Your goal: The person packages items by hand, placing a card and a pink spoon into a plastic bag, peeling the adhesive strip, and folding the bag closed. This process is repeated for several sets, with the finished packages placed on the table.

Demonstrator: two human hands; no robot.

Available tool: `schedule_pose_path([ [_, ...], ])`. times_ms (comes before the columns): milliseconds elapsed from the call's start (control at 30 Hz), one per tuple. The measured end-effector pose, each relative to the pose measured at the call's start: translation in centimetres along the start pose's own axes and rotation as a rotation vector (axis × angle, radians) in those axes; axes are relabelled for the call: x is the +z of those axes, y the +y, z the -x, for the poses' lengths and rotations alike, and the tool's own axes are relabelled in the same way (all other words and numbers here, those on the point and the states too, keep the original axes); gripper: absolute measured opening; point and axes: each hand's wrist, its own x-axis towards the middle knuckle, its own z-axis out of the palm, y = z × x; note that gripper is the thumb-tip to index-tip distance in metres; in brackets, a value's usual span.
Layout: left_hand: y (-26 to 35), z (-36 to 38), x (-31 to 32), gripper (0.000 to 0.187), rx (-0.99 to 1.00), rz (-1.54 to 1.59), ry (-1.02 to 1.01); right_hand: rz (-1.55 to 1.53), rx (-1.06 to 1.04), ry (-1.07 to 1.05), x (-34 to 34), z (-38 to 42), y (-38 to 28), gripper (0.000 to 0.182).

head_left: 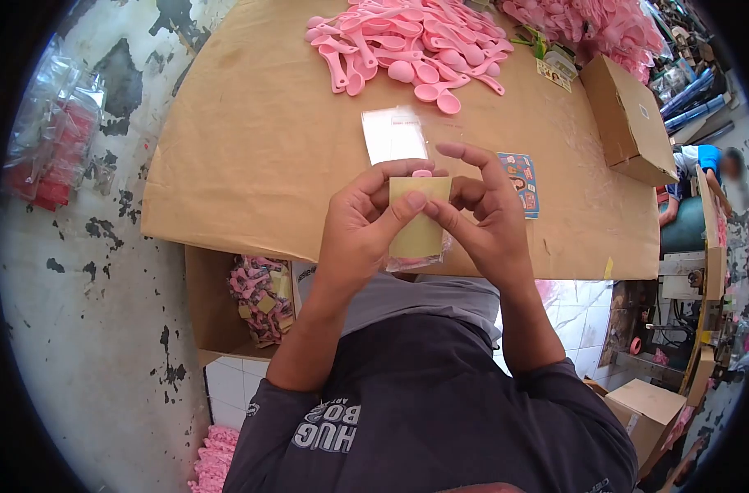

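Observation:
Above the near edge of the table, a plain yellow card (418,228) is held upright in both hands. Clear plastic wrap shows below its lower edge, and the tip of a pink spoon (422,173) pokes out above it; most of the spoon is hidden. My left hand (360,209) pinches the card, thumb across its front and fingers behind. My right hand (488,215) presses its thumb on the card's right side, with its index finger raised and the other fingers curled. Just beyond lies a stack of clear plastic bags (393,138). Blue printed cards (520,185) lie beside my right hand.
Pink measuring spoons (416,41) are heaped at the table's far side, with more bagged pink pieces behind. A cardboard box (628,119) stands at the right edge. Below the table's left, an open carton (214,308) holds packed spoons (262,300). Another person (703,168) sits far right.

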Motion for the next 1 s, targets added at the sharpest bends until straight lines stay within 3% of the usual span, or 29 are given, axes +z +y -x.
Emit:
schedule_pose_path([
  [100, -1.0, 0.1, 0.0, 0.038, 0.061, -0.073, 0.105, -0.05, 0.116, 0.077, 0.3, 0.5, 0.1, 0.052],
  [167, -0.5, 0.6, 0.6, 0.041, 0.018, -0.169, 0.195, 0.334, -0.154, 0.293, 0.2, 0.4, 0.6, 0.044],
  [200, -0.2, 0.8, 1.0, 0.041, 0.015, -0.168, 0.192, 0.336, -0.152, 0.296, -0.1, 0.0, 0.6, 0.044],
  [267, 0.3, 1.3, 1.9, 0.048, -0.001, -0.207, 0.211, 0.77, -0.546, 0.317, -0.9, -0.8, 0.3, 0.035],
  [533, -0.4, 1.9, 1.3, 0.065, 0.048, -0.565, 0.062, 0.888, -0.684, 0.318, -0.1, -2.0, -0.2, 0.03],
  [800, -0.4, 2.1, 1.3, 0.064, 0.071, -0.604, -0.042, 0.731, -0.609, 0.351, -0.4, -2.2, -0.3, 0.02],
  [867, -0.9, 2.2, 1.3, 0.064, 0.082, -0.472, 0.015, 0.655, -0.56, 0.362, -1.1, -2.4, -0.2, 0.02],
  [967, -0.7, 2.2, 1.6, 0.054, 0.011, -0.196, 0.075, 0.454, -0.466, 0.543, -2.9, -2.9, -0.2, 0.013],
  [1000, -0.3, 2.2, 1.5, 0.054, 0.012, -0.197, 0.079, 0.164, -0.487, 0.592, -3.2, -3.0, -0.9, 0.012],
])
